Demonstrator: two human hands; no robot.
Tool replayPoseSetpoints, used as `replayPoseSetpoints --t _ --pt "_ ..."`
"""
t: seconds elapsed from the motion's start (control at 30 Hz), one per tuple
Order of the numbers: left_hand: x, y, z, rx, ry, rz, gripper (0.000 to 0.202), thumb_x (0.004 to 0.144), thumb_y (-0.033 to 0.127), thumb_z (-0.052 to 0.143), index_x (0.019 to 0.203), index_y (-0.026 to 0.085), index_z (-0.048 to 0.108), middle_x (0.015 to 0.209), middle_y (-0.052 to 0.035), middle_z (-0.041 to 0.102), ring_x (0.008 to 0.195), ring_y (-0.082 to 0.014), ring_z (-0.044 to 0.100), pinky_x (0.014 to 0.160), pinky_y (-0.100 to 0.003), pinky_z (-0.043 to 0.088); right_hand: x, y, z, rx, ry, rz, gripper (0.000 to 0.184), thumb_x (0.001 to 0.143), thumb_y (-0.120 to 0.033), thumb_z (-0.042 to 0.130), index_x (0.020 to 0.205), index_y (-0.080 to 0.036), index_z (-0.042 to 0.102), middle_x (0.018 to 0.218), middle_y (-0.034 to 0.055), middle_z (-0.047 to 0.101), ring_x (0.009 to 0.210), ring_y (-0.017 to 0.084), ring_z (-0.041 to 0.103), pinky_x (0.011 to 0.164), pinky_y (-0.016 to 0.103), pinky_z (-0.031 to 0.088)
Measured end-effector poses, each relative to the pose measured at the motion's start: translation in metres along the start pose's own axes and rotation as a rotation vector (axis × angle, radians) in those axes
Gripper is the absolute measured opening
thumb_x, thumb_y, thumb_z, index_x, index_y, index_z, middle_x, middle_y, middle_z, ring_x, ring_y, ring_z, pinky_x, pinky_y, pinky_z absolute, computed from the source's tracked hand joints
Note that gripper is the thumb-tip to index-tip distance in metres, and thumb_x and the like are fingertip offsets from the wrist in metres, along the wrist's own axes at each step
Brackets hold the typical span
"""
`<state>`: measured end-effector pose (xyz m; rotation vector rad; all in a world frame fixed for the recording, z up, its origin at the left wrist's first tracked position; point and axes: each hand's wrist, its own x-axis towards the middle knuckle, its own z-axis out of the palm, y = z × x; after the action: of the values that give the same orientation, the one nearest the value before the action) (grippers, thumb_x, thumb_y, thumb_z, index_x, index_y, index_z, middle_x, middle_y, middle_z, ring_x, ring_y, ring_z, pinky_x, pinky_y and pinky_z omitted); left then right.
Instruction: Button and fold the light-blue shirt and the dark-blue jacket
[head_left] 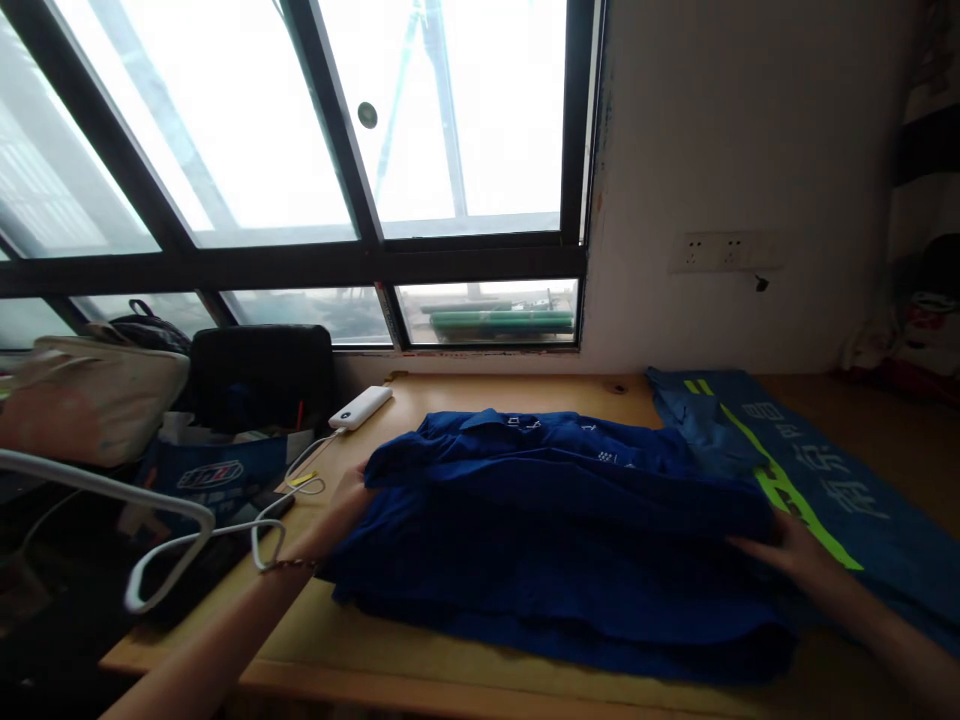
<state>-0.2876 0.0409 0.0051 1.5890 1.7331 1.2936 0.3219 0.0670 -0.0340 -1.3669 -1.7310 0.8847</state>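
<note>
A royal-blue garment [555,560] with small white markings lies in folds across the table. My left hand [355,498] grips its left edge, the fingers tucked out of sight behind the cloth. At the opposite edge, my right hand [784,550] has its thumb over the fabric, with the other fingers mostly hidden. The upper layer is raised between both hands and sags in the middle. Behind my right hand, a darker blue cloth [832,460] with yellow-green stripes and pale lettering is spread on the table.
A white power bank [361,408] with a white cable lies on the wooden table [300,650], near the window. Bags [97,395] and a black case [262,380] crowd the left side. A wall socket [726,252] is on the right wall.
</note>
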Motion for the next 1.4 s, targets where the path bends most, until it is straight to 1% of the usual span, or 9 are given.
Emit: replayPoseSetpoints --t 0.2,0.33,0.47,0.53,0.63,0.8,0.97,1.17,1.4 --pt "-0.039 -0.006 -0.026 0.451 -0.221 0.324 0.067 0.060 0.018 0.052 0.125 0.021 0.034 0.107 -0.0060 0.058 0.102 -0.0253 0.051 0.090 -0.041 0.038 -0.027 -0.029 0.002 -0.295 -0.062 -0.162 0.101 0.060 -0.040 0.068 0.136 -0.024 0.003 0.129 0.0162 0.036 0.107 0.031 0.048 0.083 0.041 0.046" --pt "-0.059 0.013 -0.017 0.741 -0.269 0.571 0.080 0.056 0.015 0.053 0.131 0.018 0.025 0.124 -0.0105 0.046 0.115 -0.0254 0.041 0.102 -0.047 0.018 -0.032 -0.063 0.011 -0.574 -0.176 -0.306 0.100 0.055 -0.039 0.069 0.136 -0.030 0.011 0.137 0.0100 0.023 0.113 0.034 0.042 0.086 0.043 0.043" --pt "-0.071 0.033 -0.001 0.901 -0.351 0.637 0.071 0.059 0.014 0.055 0.126 0.020 0.035 0.112 -0.0076 0.054 0.103 -0.0221 0.049 0.100 -0.043 0.025 -0.034 -0.081 0.027 -0.632 -0.159 -0.352 0.097 0.057 -0.035 0.065 0.137 -0.028 0.009 0.140 0.0081 0.015 0.116 0.031 0.039 0.086 0.038 0.043" --pt "-0.072 0.035 0.004 0.921 -0.385 0.679 0.056 0.064 0.012 0.054 0.118 0.024 0.045 0.099 -0.0046 0.058 0.093 -0.0196 0.053 0.096 -0.040 0.031 -0.033 -0.082 0.032 -0.627 -0.207 -0.347 0.089 0.063 -0.031 0.060 0.137 -0.026 0.010 0.136 0.0081 0.028 0.113 0.028 0.043 0.085 0.036 0.044" --pt "-0.070 0.033 -0.002 0.911 -0.365 0.775 0.033 0.074 0.012 0.047 0.103 0.025 0.056 0.085 -0.0030 0.058 0.083 -0.0166 0.054 0.088 -0.036 0.037 -0.032 -0.077 0.028 -0.674 -0.344 -0.373 0.061 0.069 -0.019 0.049 0.128 -0.029 0.036 0.113 0.0033 0.054 0.098 0.023 0.055 0.080 0.033 0.046" --pt "-0.082 0.022 -0.028 0.886 -0.219 0.890 0.030 0.079 0.011 0.040 0.101 0.023 0.056 0.089 -0.0054 0.057 0.086 -0.0181 0.051 0.083 -0.036 0.039 -0.048 -0.051 0.002 -0.776 -0.303 -0.476 0.047 0.067 -0.007 0.042 0.106 -0.029 0.056 0.106 0.0013 0.059 0.092 0.022 0.058 0.078 0.034 0.047" --pt "-0.114 0.008 -0.024 0.860 -0.324 0.783 0.036 0.064 0.001 0.040 0.089 0.022 0.058 0.084 -0.0049 0.056 0.082 -0.0184 0.051 0.081 -0.037 0.040 -0.081 -0.025 0.005 -0.838 -0.245 -0.559 0.046 0.062 -0.009 0.050 0.104 -0.028 0.058 0.107 0.0035 0.060 0.097 0.024 0.056 0.082 0.036 0.048" --pt "-0.126 0.008 -0.015 0.834 -0.330 0.619 0.042 0.054 -0.002 0.038 0.087 0.018 0.054 0.097 -0.0068 0.052 0.093 -0.0208 0.046 0.087 -0.039 0.038 -0.097 -0.020 0.020 -0.849 -0.212 -0.643 0.049 0.067 -0.035 0.061 0.114 -0.025 0.051 0.115 0.0067 0.054 0.107 0.029 0.049 0.090 0.042 0.043" --pt "-0.124 -0.003 -0.038 0.989 -0.328 0.733 0.031 0.072 0.001 0.039 0.088 0.020 0.056 0.096 -0.0058 0.053 0.092 -0.0195 0.048 0.085 -0.034 0.040 -0.115 0.000 0.021 -0.797 -0.200 -0.717 0.047 0.065 -0.003 0.042 0.106 -0.021 0.055 0.097 0.0031 0.064 0.084 0.016 0.062 0.074 0.022 0.050"
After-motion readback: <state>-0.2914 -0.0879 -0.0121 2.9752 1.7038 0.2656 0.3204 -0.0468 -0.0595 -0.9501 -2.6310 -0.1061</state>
